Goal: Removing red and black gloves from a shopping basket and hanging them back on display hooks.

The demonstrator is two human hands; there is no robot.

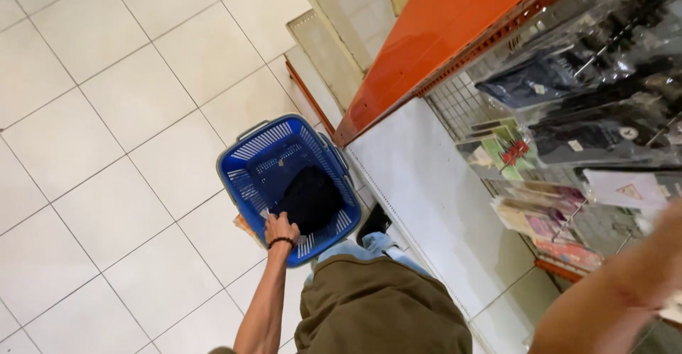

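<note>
At the bottom centre, the person's olive shirt (376,311); at the lower right edge the right forearm enters blurred, its right hand (675,254) mostly cut off by the frame, so I cannot tell whether it is clenched or released; left of centre the left hand (281,227), a dark band at its wrist, grasps the near rim of the blue basket (264,148); inside the basket lies a black folded garment (310,199), against its right wall; beyond, white floor tiles (106,112); at the upper right, an orange shelf (440,34) above packaged dark goods (568,77) hanging on a wire rack.
</note>
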